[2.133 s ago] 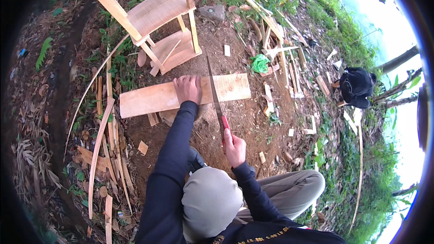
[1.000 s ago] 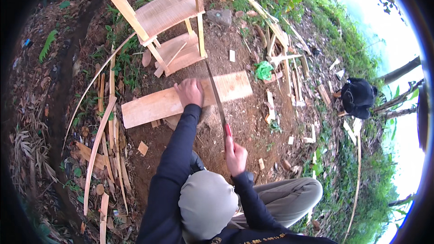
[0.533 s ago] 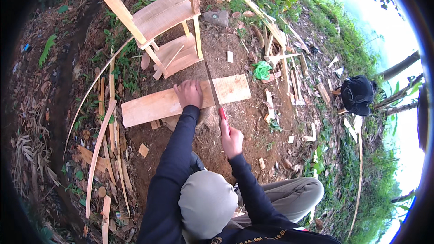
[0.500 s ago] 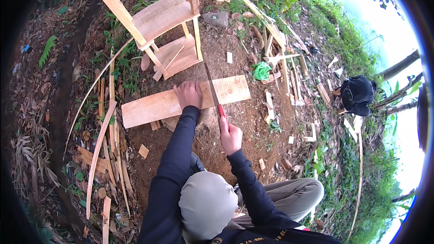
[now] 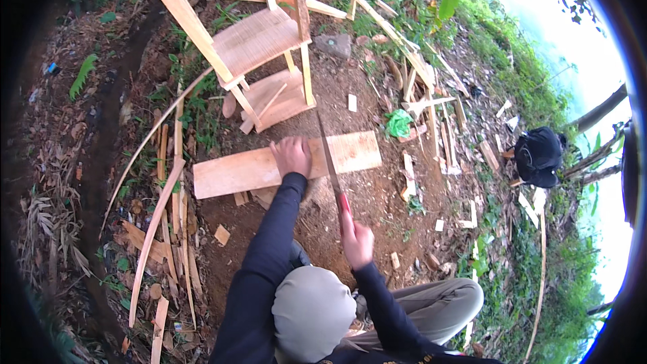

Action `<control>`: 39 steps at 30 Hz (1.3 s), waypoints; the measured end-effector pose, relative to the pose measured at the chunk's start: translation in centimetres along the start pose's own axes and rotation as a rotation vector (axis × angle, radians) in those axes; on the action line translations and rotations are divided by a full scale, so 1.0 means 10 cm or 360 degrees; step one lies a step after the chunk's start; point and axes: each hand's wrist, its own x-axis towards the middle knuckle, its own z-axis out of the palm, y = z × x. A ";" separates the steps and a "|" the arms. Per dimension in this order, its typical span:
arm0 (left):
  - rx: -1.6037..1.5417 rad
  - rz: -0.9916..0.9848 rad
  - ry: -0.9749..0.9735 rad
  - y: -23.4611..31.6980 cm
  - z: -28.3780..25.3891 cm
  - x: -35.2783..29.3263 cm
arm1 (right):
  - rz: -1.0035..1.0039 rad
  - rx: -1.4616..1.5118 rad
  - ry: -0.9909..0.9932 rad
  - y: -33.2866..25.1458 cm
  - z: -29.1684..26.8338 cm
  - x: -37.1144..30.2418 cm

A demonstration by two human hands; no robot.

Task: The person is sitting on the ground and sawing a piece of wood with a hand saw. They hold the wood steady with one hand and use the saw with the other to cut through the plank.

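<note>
A pale wooden board (image 5: 236, 174) lies crosswise before me, propped on a low support, perhaps a stump or stone, that it mostly hides. Pressing down on the board's middle, my left hand (image 5: 293, 156) holds it with the fingers near its far edge. My right hand (image 5: 357, 243) is closed around the red handle of a handsaw (image 5: 329, 154). The saw's blade crosses the board just right of my left hand, its tip pointing away past the far edge. Whether the teeth sit in a cut is too small to tell.
A wooden frame with plank shelves (image 5: 259, 44) stands beyond the board. Long strips (image 5: 151, 243) lie to the left, more sticks (image 5: 418, 71) at the far right. A green plastic bag (image 5: 399, 123), small offcuts (image 5: 222, 234) and a black backpack (image 5: 538, 155) are around. My bent knee (image 5: 313, 310) is close.
My right hand has drawn the saw back toward me across the board. My left hand stays on the board. The whole view has shifted slightly.
</note>
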 end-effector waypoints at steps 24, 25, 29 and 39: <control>-0.0005 0.0043 -0.0037 0.16 0.02 -0.06 | -0.0033 0.0188 0.0219 -0.06 0.10 -0.07; -0.0006 0.0045 -0.0048 0.15 0.02 -0.06 | -0.0059 0.0130 0.0221 -0.09 0.11 -0.08; -0.0075 0.0023 -0.0002 0.25 0.04 -0.07 | -0.0094 -0.0030 0.0220 -0.19 0.10 0.24; -0.0099 0.0053 -0.0029 0.21 0.00 -0.06 | -0.0159 -0.0068 0.0174 -0.08 0.08 0.20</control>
